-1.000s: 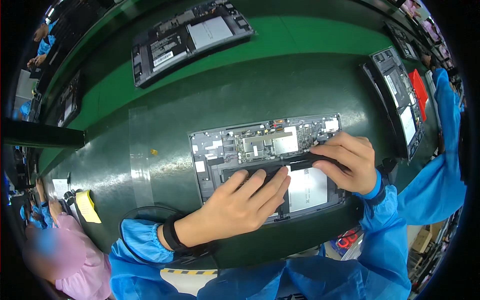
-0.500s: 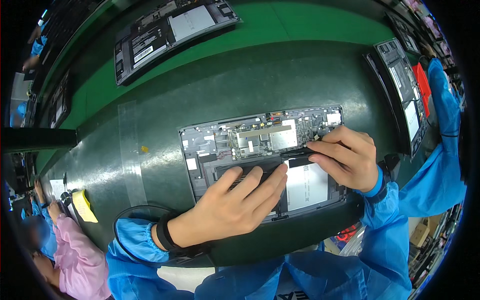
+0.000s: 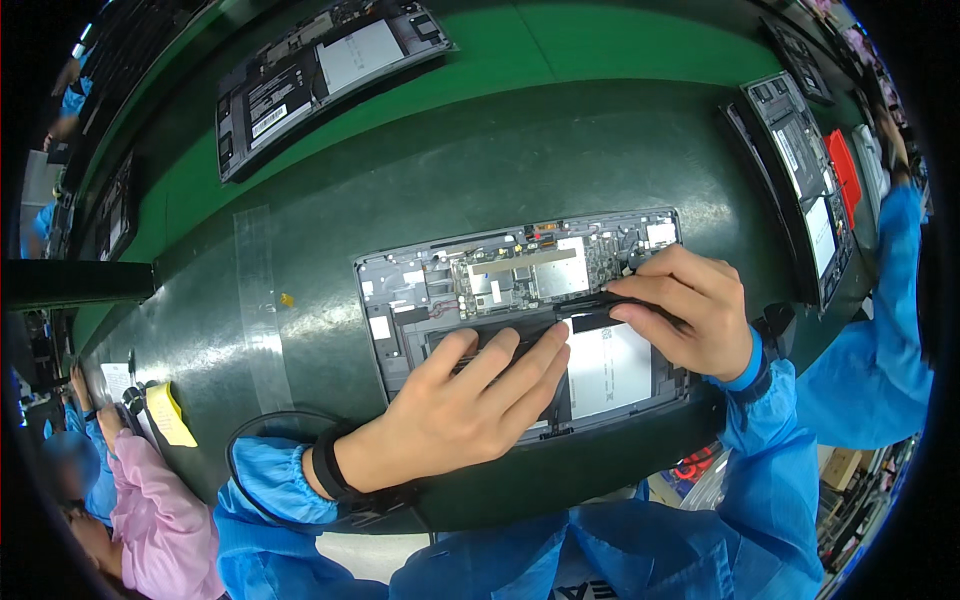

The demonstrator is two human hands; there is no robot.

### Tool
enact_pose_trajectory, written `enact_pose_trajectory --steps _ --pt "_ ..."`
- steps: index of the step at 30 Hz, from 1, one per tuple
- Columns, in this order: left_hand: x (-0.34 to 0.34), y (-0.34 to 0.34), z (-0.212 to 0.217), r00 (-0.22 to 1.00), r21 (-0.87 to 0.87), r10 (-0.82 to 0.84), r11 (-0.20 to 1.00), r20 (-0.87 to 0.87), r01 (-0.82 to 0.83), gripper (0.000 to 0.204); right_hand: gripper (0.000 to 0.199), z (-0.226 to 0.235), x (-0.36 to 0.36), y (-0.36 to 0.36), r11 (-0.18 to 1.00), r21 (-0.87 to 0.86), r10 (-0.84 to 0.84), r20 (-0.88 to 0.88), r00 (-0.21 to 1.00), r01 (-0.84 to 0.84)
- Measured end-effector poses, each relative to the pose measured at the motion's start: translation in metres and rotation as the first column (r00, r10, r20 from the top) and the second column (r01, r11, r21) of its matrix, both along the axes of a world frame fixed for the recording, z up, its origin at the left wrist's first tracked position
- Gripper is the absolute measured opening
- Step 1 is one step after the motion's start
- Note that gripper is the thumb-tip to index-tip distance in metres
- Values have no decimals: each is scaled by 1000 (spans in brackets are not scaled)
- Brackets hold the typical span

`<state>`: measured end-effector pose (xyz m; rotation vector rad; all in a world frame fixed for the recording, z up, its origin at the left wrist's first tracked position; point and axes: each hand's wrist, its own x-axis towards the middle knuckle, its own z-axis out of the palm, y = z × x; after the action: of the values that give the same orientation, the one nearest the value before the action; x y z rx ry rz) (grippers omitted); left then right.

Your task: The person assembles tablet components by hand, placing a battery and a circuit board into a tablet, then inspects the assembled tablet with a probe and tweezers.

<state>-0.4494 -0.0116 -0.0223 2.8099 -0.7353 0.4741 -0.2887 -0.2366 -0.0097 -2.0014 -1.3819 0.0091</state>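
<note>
Laptop base, opened up, lies on the dark green tabletop in front of the person, under both hands, which are apart from each other. Left hand: palm down, fingers spread over the black part left of the white panel. Right hand: thumb and index finger nearly together at a black strip just above that panel; can't tell if they grip it. Circuit board sits above the strip. Black band on left wrist, dark cord looping beside it. Further left: clear tape on the tabletop, yellow paper, co-worker's pink sleeve. Upper left: second opened laptop on the brighter green strip. Right: another opened laptop, red item just beside it, another person's blue sleeve.
</note>
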Motion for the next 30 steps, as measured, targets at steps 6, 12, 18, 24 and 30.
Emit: enact_pose_trajectory --steps 6,12,18,24,30 --pt "0 0 -3 999 -15 10 1000 39 -9 38 14 24 -2 -5 975 -119 -212 -262 941 187" --pt "-1 2 -4 999 -32 1 999 51 1 41 18 41 -5 12 934 -319 -267 -336 903 157" --pt "-2 3 -6 998 -64 -8 998 69 13 43 24 41 -4 15 906 -401 -292 -357 887 137" --pt "-4 4 -7 998 -74 3 997 62 1 44 23 38 0 21 909 -400 -281 -384 879 116" --pt "-5 4 -10 998 -87 4 996 62 1 45 23 43 0 26 883 -463 -302 -419 857 84"
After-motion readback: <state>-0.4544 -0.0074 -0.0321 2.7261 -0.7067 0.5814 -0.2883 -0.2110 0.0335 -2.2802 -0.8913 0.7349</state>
